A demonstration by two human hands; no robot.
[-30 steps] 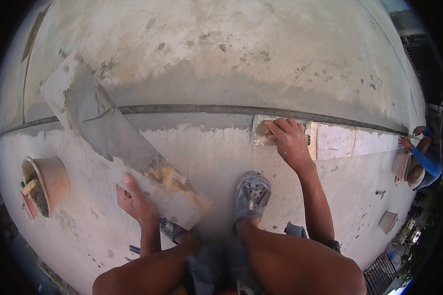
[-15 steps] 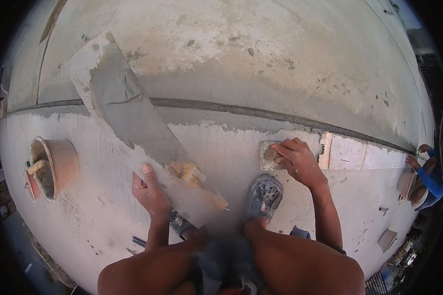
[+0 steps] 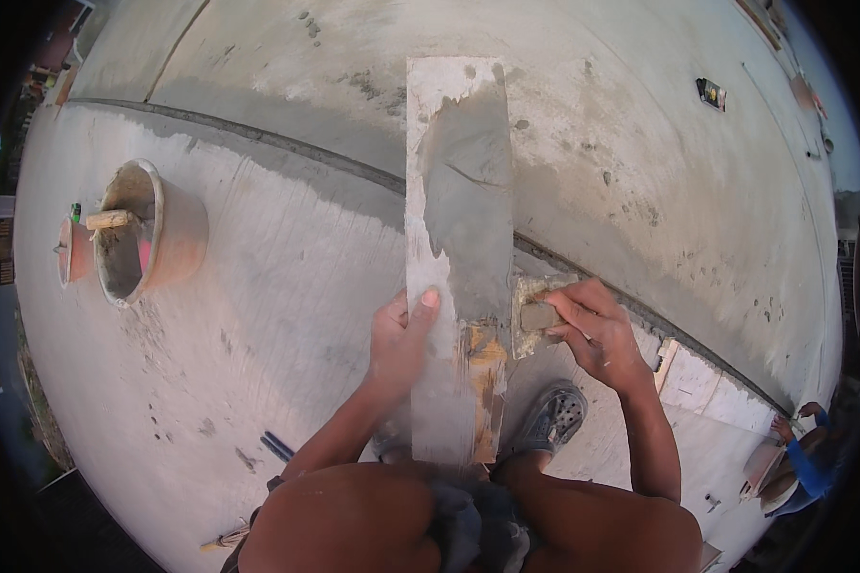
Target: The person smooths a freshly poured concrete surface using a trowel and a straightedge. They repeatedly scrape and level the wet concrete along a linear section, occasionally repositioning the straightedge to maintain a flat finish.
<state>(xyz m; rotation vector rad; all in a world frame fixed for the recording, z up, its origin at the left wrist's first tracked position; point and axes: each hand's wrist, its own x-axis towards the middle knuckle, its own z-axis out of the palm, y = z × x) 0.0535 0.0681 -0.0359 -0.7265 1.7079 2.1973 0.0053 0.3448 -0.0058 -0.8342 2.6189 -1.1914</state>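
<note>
Head view: long flat wooden board point(image 3: 454, 220), pale and cement-stained, upper half coated in a grey mortar smear, bare yellow-brown wood showing low on its right edge near the person's knees. It runs from the person's lap straight away across the floor. Left hand point(image 3: 398, 336) grips its left edge about midway, thumb laid up on the top face, fingers wrapped under, closed on the board. Right hand point(image 3: 592, 329) sits just right of the board, fist closed round the handle of a small trowel point(image 3: 533, 315); the trowel's mortar-caked blade touches the board's right edge, just beside the left thumb. Under both hands: grey cement floor point(image 3: 277, 315) with fine combed lines; a dark joint line crosses it beyond the grip, behind the board.

Containers: reddish-brown bucket point(image 3: 148, 234) well left of the left hand, lying tilted with its mouth to the left, inside crusted grey with mortar; a wooden handle point(image 3: 110, 220) pokes across its rim. A smaller reddish pot point(image 3: 72, 250) just beyond it on the left, contents cannot be told.

Below the right hand a grey perforated shoe point(image 3: 554, 420) on the floor. Pale tiles point(image 3: 712, 392) laid right of the right forearm. Far right edge, another person's blue sleeve point(image 3: 812, 468), well apart.
</note>
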